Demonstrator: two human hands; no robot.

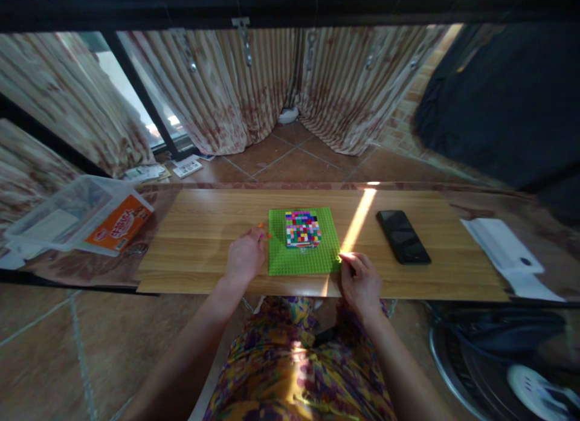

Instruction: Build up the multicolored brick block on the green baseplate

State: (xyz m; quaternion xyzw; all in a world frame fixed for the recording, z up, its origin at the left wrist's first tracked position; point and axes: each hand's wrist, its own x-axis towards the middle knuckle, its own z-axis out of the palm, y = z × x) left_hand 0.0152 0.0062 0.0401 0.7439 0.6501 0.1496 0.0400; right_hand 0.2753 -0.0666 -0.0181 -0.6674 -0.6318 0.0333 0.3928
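A green studded baseplate (281,261) lies on the wooden board. On it stands a block built of many coloured toy bricks (302,230), with several colours mixed on its top and front. My left hand (246,255) is beside the plate's left edge, fingers curled together; whatever is between the fingertips is too small to name. Small orange bricks (269,235) lie by those fingertips. At the plate's right edge, near the front corner, my right hand (360,279) pinches with thumb and forefinger. Its fingertips meet the plate's sunlit rim.
A black phone (403,237) lies on the wooden board (203,228) to the right. Farther right is a white box (507,246). A clear plastic tub (81,212) with an orange label stands left of the board. Curtains (254,95) hang behind.
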